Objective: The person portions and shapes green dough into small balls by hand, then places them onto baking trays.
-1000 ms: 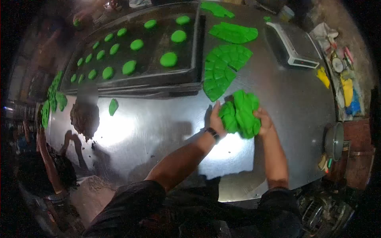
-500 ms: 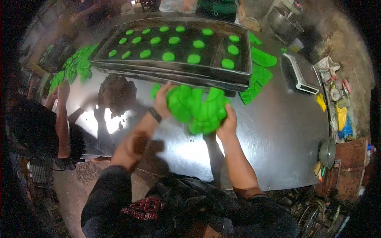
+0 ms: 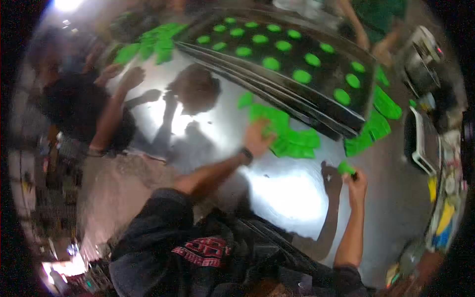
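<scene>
Bright green dough pieces lie in a loose heap on the shiny metal table, in front of a stack of dark trays. My left hand is at the heap's left edge, its fingers over the dough; motion blurs them. Farther right, my right hand is raised above the table, its fingers closed on a small green piece. The top tray bears rows of several flat green rounds.
More green dough lies at the back left, near a person's hands. Flat green pieces lie right of the trays. A white-edged object stands at the right edge. Another person is behind the trays.
The green dough that was between both hands now lies on the table. My right hand has moved away to the right with a small piece. The whole view has tilted.
</scene>
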Available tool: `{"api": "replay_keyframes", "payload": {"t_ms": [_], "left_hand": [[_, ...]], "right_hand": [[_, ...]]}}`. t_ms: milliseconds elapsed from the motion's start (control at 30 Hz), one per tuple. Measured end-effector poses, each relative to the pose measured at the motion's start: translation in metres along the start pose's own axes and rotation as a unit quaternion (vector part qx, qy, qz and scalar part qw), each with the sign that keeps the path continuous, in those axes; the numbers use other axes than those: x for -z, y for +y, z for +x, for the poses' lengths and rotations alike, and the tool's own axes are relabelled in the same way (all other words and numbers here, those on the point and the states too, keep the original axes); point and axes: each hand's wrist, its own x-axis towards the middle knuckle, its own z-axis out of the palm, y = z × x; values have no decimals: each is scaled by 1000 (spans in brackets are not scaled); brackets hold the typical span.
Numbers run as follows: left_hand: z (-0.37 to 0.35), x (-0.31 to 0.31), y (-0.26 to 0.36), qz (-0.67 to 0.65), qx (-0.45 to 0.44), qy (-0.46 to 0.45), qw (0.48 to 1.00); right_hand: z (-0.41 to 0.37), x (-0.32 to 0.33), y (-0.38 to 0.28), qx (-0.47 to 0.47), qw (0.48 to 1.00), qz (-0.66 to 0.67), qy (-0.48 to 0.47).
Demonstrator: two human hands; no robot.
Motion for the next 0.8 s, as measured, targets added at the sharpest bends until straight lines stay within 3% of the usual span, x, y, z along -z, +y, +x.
{"api": "replay_keyframes", "payload": {"t_ms": [33, 67, 100, 167, 233, 300, 333, 400, 433, 467, 567, 600, 700, 767, 800], "left_hand": [[-13, 2, 33, -66, 25, -68, 995], [-30, -4, 45, -83, -60, -75, 992], [-38, 10, 85, -197, 12, -101, 975], [-52, 15, 114, -327, 63, -15, 943], [-52, 31, 116, -396, 156, 64, 902], [-44, 69, 107, -377, 137, 134, 906], [-48, 88, 106, -352, 106, 144, 919], [-55, 128, 97, -302, 61, 154, 939], [-62, 144, 88, -333, 64, 180, 923], [-66, 159, 79, -361, 67, 204, 907], [-94, 210, 39, -389, 101, 222, 889], [-105, 228, 21, -388, 111, 227, 886], [-132, 226, -48, -396, 215, 232, 862], [-139, 224, -83, -488, 310, 191, 793], [-141, 220, -95, -515, 313, 176, 779]], "right_hand": [[-7, -21, 8, 42, 998, 12, -42], [-13, -42, 10, 90, 993, 20, -80], [-19, -69, -9, 134, 979, 106, -110], [-23, -124, -38, 217, 963, 94, -129], [-47, -165, -107, 122, 937, 274, -177], [-59, -200, -138, 141, 934, 298, -140], [-65, -222, -136, 217, 946, 231, -62], [-79, -269, -156, 245, 934, 261, -18], [-88, -293, -163, 255, 927, 277, 5], [-90, -310, -163, 253, 932, 260, -12], [-109, -377, -174, 124, 947, 293, -45], [-116, -394, -168, 159, 952, 244, -91], [-156, -408, -198, 27, 946, 195, -258], [-157, -408, -186, -8, 939, 161, -305], [-157, -407, -184, -29, 935, 145, -323]]}}
